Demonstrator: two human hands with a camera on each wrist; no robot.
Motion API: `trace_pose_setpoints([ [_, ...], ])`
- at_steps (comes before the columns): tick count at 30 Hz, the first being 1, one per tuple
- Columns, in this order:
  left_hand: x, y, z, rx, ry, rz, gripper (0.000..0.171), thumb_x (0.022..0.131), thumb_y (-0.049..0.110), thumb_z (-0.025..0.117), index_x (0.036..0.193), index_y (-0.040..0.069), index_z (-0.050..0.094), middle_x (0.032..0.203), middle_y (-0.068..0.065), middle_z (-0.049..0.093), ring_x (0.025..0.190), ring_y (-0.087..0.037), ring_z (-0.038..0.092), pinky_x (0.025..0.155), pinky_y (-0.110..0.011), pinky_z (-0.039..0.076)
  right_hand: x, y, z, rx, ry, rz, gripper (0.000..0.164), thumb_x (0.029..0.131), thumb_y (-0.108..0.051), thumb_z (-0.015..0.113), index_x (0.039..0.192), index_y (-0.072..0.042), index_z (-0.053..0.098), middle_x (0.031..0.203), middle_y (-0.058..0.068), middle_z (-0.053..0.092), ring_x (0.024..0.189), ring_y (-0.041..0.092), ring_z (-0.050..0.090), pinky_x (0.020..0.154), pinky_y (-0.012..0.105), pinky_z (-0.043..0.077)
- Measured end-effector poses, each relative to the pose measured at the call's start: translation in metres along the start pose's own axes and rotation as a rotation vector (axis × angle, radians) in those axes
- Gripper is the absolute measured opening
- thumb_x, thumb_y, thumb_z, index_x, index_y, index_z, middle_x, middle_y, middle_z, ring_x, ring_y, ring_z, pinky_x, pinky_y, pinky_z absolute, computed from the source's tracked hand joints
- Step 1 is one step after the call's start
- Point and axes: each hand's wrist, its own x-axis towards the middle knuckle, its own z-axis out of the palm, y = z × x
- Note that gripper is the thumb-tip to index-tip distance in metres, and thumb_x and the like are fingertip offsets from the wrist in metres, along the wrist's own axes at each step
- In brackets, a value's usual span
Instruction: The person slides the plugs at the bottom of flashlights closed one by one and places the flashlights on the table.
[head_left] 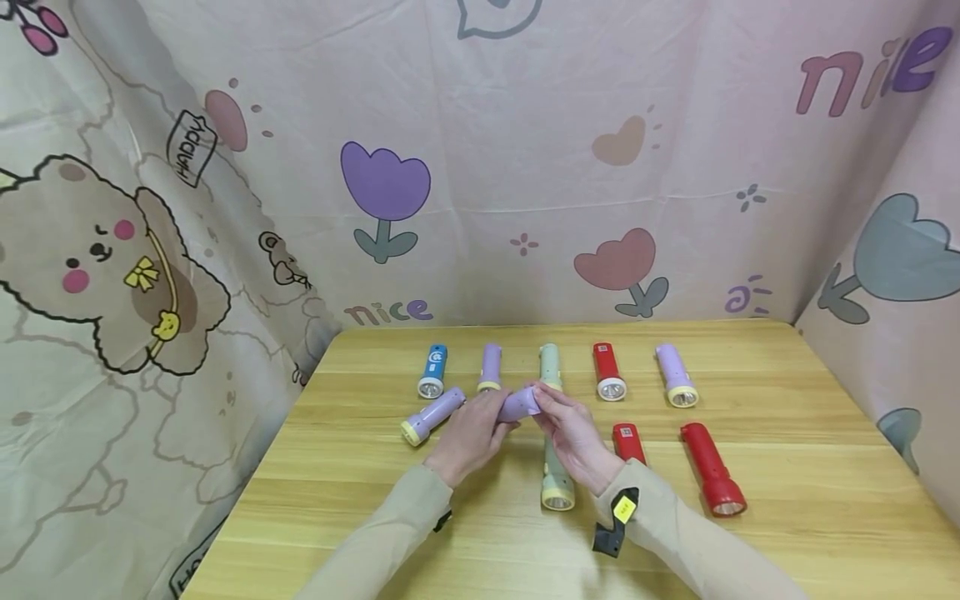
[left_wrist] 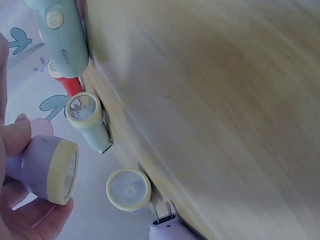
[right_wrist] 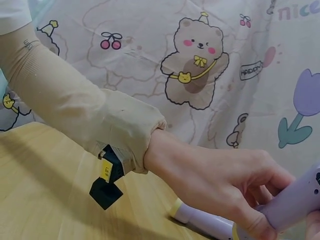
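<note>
In the head view, a purple flashlight (head_left: 519, 406) is held above the table between both hands. My left hand (head_left: 468, 435) grips it near the head, its fingers curled around the body; the left wrist view shows its cream rim (left_wrist: 61, 172) beyond the fingers. At the tail end, my right hand (head_left: 576, 433) pinches it with thumb and fingers. Below and beside the right hand lies a green flashlight (head_left: 557, 479), partly covered. To the left of the left hand another purple flashlight (head_left: 438, 410) lies slanted, its cream head toward the lower left.
A back row has a blue flashlight (head_left: 435, 367), a purple one (head_left: 491, 362), a green one (head_left: 550, 360), a red one (head_left: 605, 367) and another purple one (head_left: 674, 373). Nearer right lie two red flashlights, one partly hidden (head_left: 628, 440), one larger (head_left: 708, 467). Patterned curtains surround the wooden table (head_left: 795, 467).
</note>
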Motion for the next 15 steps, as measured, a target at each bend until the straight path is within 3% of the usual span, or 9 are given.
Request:
trace_pose_setpoints([
  [5, -0.0011, 0.0009, 0.0018, 0.029, -0.035, -0.004, 0.036, 0.095, 0.027, 0.071, 0.124, 0.011, 0.058, 0.114, -0.006, 0.072, 0.105, -0.021, 0.070, 0.091, -0.037, 0.060, -0.0008, 0.0016, -0.0020, -0.013, 0.023, 0.007, 0.013, 0.098, -0.008, 0.063, 0.097, -0.016, 0.073, 0.102, -0.006, 0.075, 0.097, 0.004, 0.069, 0.090, 0.018, 0.057],
  [12, 0.0020, 0.0033, -0.0003, 0.027, -0.058, -0.034, 0.034, 0.095, 0.027, 0.071, 0.123, 0.010, 0.060, 0.112, -0.007, 0.073, 0.102, -0.022, 0.071, 0.088, -0.038, 0.061, 0.0011, -0.0008, -0.0010, -0.030, 0.041, -0.012, 0.017, 0.098, -0.006, 0.062, 0.113, -0.006, 0.070, 0.097, -0.007, 0.075, 0.093, 0.004, 0.070, 0.089, 0.018, 0.058],
  [15, 0.0040, 0.0048, -0.0018, 0.011, -0.073, -0.040, 0.035, 0.094, 0.026, 0.071, 0.123, 0.009, 0.060, 0.112, -0.009, 0.073, 0.102, -0.023, 0.071, 0.089, -0.039, 0.061, 0.0021, -0.0034, -0.0009, -0.047, 0.038, -0.025, 0.014, 0.099, -0.006, 0.061, 0.108, -0.009, 0.072, 0.094, -0.007, 0.075, 0.092, 0.004, 0.071, 0.088, 0.018, 0.058],
])
